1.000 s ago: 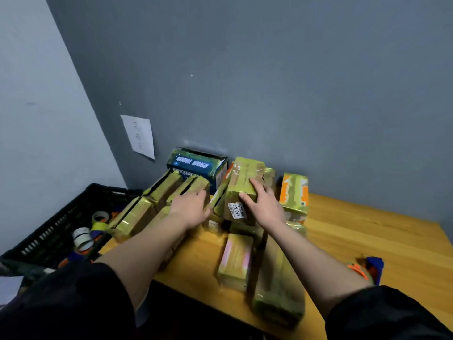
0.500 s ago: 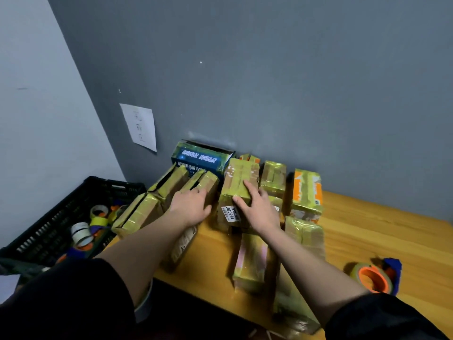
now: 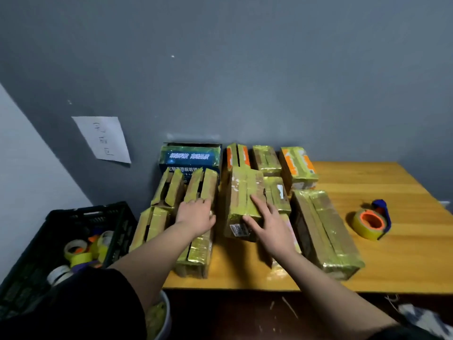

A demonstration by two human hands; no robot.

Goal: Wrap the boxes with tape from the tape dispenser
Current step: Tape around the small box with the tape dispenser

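Several boxes wrapped in yellowish tape lie packed together on the wooden table [image 3: 404,261], against the grey wall. My right hand [image 3: 269,224] rests flat, fingers spread, on the near end of a long taped box [image 3: 241,192] with a white label. My left hand [image 3: 196,214] lies on the taped boxes [image 3: 203,185] to the left, its fingers loosely bent and holding nothing. The tape dispenser [image 3: 371,222], blue with an orange core and a yellow roll, sits alone on the table to the right, well away from both hands.
A black plastic crate [image 3: 73,217] holding several tape rolls stands left of the table. A blue printed box [image 3: 190,157] leans at the wall behind the pile. A long taped box [image 3: 323,231] lies right of my right hand. A paper note [image 3: 103,138] hangs on the wall.
The box under my right hand has gone from tilted up to lying flat among the others. My view has shifted, bringing the tape dispenser fully into sight at the right.
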